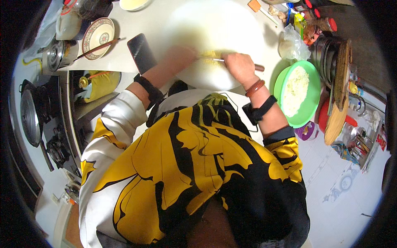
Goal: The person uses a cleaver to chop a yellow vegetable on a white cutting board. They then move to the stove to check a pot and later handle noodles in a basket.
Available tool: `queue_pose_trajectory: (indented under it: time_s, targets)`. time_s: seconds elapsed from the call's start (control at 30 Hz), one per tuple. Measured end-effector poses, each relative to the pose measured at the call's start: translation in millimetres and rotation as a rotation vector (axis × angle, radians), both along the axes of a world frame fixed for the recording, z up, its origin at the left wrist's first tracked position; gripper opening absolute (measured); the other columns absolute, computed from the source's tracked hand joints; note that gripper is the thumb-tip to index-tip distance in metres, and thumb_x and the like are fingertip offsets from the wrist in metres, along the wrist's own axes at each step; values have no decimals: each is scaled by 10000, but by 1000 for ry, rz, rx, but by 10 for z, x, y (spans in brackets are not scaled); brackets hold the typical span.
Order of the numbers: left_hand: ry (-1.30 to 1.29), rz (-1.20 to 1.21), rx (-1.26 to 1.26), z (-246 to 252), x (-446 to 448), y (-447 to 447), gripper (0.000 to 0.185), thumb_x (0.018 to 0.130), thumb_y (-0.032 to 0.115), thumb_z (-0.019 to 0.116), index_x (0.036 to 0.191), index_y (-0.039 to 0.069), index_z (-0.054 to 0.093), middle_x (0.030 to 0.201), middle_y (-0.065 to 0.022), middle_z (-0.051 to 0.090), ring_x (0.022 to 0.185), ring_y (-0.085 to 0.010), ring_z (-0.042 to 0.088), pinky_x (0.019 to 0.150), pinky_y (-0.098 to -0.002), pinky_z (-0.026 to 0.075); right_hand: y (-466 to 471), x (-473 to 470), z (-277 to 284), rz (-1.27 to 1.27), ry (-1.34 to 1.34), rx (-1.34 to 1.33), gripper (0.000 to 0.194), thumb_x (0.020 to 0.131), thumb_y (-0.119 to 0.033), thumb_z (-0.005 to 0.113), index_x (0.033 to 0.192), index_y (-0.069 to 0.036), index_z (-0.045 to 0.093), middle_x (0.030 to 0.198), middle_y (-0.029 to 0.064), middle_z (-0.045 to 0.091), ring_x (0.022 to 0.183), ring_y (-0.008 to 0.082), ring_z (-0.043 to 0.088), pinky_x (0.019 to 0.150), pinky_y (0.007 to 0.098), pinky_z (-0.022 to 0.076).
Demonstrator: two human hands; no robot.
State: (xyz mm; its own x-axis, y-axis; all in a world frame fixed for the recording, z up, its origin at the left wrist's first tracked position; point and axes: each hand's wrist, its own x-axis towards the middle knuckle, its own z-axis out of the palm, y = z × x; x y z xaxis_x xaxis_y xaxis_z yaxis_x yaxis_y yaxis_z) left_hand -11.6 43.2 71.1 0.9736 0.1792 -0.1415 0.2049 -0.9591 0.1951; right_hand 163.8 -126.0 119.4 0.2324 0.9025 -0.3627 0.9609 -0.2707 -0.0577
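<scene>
My right hand (240,66) grips a knife by its brown handle (259,67). The thin blade (217,59) points left, low over a large round white board (220,81). Finely chopped yellow bits (211,62) lie on the board around the blade. My left hand (184,57) is motion-blurred at the blade's far end; whether its fingers touch the blade or hold anything is unclear. Glare washes out much of the board. Just right of the board is a green plastic basin (314,102) with shredded pale vegetable (296,91), probably cabbage.
Left of the board lie a smartphone (141,52) and a patterned bowl (99,34) with chopsticks (96,49) across it. Behind the basin stand a clear plastic bag (293,43) and several jars (325,24). An orange-headed spatula (255,5) rests at the back. A lidded pan (30,113) occupies the stove.
</scene>
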Motion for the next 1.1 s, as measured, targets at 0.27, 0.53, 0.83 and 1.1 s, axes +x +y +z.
queue_pose_trajectory:
  time_s: [0.27,0.53,0.83,1.1]
  targets:
    - [-112,-10,-34,33,-9,20,175,875,269,626,847,96,628,837,-79,639,819,-283,676,701,-419,563,104,-29,102,-29,10,-83,181,906,-202,545,925,-120,706,815,131,714,790,310,712,679,436,565]
    - [-87,3,-69,66,-10,39,154,873,256,627,869,103,641,864,-76,647,829,-289,670,720,-431,558,81,-95,91,-18,-14,-19,217,902,-177,528,940,-84,720,825,134,723,757,300,724,663,426,578]
    - [-19,20,37,33,58,12,188,901,281,614,882,96,642,853,-75,645,822,-287,677,703,-427,566,180,29,129,-35,17,-57,181,909,-165,531,927,-117,705,845,132,718,816,306,717,689,436,567]
    - [-124,-58,-12,136,5,63,100,853,185,607,863,91,641,845,-73,635,837,-285,673,705,-420,567,40,-144,89,-100,49,-59,165,905,-145,530,924,-100,688,841,132,721,793,309,719,676,431,571]
